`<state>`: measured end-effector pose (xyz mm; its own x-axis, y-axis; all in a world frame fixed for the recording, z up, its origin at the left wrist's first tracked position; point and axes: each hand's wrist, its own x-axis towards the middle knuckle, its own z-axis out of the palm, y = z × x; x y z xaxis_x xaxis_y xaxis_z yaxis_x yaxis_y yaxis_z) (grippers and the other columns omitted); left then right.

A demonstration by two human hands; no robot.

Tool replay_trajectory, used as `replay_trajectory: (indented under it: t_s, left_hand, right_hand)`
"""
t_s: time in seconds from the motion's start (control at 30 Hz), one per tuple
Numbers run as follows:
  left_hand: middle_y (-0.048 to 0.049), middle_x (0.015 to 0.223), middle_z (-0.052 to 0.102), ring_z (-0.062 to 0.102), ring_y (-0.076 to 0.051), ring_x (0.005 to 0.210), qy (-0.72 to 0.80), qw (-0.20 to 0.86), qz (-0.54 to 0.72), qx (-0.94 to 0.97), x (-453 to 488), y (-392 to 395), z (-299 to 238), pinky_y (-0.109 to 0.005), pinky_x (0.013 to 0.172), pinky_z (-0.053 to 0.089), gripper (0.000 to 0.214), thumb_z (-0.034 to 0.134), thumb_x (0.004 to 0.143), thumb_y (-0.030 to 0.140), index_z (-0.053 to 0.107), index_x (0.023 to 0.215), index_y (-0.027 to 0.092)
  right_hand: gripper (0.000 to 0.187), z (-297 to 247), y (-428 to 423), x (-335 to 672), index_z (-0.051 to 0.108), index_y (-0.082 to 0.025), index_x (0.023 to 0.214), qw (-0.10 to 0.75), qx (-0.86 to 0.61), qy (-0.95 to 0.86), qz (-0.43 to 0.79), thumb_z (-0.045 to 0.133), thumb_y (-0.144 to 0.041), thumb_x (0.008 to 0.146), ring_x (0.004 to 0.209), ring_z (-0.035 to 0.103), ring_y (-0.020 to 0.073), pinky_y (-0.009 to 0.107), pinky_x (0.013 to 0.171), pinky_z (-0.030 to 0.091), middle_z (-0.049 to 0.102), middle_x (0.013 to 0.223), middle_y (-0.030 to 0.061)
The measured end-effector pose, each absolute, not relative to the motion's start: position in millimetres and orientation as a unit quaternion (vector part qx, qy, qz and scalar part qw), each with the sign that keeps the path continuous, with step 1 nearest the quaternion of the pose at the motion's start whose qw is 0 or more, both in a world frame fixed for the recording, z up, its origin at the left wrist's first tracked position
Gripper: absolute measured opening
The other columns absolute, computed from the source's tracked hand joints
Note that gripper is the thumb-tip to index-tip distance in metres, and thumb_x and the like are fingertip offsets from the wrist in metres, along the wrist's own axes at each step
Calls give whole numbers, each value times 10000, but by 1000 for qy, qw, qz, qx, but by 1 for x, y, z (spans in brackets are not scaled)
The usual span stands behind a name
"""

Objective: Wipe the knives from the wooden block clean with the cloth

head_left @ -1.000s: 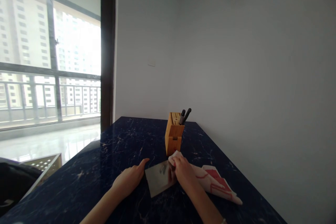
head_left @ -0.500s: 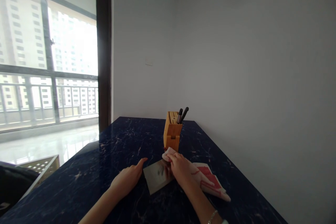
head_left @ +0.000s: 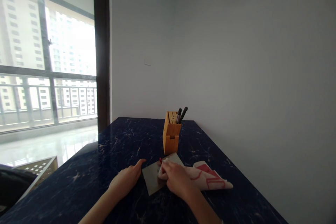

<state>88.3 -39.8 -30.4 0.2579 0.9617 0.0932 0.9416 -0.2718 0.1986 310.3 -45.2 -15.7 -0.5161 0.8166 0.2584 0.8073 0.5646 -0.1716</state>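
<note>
A cleaver (head_left: 150, 179) with a broad, shiny rectangular blade lies low over the table, its blade reaching toward the knife block. My left hand (head_left: 126, 178) is closed at the blade's left end, with one finger stretched forward; the handle is hidden in the hand. My right hand (head_left: 176, 177) is closed on a white and red towel (head_left: 210, 179) and presses a bunched part of it onto the middle of the blade. The rest of the towel trails to the right over the table. A small red spot shows by the right fingertips; I cannot make out what it is.
A wooden knife block (head_left: 171, 140) with two black-handled tools (head_left: 183, 114) stands just beyond the blade. The dark blue marbled table (head_left: 126, 140) borders a grey wall (head_left: 249, 94) on the right. At the lower left is a perforated light panel (head_left: 42, 171) beside something black.
My right hand has slid the towel from the blade's far end back to its middle, uncovering the far part. The trailing towel shifted slightly. My left hand and the cleaver have barely moved.
</note>
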Motion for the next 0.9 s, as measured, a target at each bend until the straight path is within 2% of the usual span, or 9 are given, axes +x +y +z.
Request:
replay_trajectory:
  t_s: [0.17, 0.43, 0.53, 0.77, 0.9]
  left_hand:
    - [-52, 886, 673, 645, -193, 850, 609, 64, 85, 786, 90, -41, -26, -290, 751, 444, 383, 221, 897, 275, 302, 1270, 255]
    - [-47, 851, 674, 651, -197, 811, 592, 57, 98, 798, 85, -36, -36, -284, 709, 447, 397, 212, 896, 262, 276, 1287, 244]
    - [-47, 843, 675, 652, -207, 795, 583, 53, 104, 804, 83, -34, -39, -293, 693, 450, 401, 208, 896, 275, 274, 1290, 240]
    - [-39, 835, 674, 653, -200, 788, 593, 51, 90, 799, 86, -36, -35, -286, 687, 451, 387, 211, 901, 282, 272, 1282, 258]
    - [-48, 878, 668, 643, -190, 841, 594, 50, 85, 799, 87, -41, -30, -277, 737, 446, 384, 233, 899, 274, 280, 1280, 253]
  right_hand:
    - [321, -10, -56, 291, 517, -197, 1000, 151, -406, -901, 7, 434, -127, 698, 975, 489, 186, 277, 823, 337, 546, 1029, 62]
    - [437, -18, -24, 339, 472, -203, 1139, 137, -587, -796, -46, 396, -67, 730, 935, 530, 239, 354, 771, 354, 566, 1016, 110]
    - [428, -17, -22, 347, 489, -182, 1115, 129, -600, -788, -49, 393, -44, 721, 924, 537, 248, 359, 755, 363, 567, 1016, 122]
    - [422, -17, -48, 308, 508, -151, 1041, 85, -518, -850, -27, 501, -76, 626, 927, 521, 254, 363, 770, 382, 567, 985, 129]
    - [383, -18, -67, 283, 504, -156, 1024, 147, -417, -897, 10, 471, -92, 649, 982, 477, 214, 333, 865, 345, 544, 1025, 103]
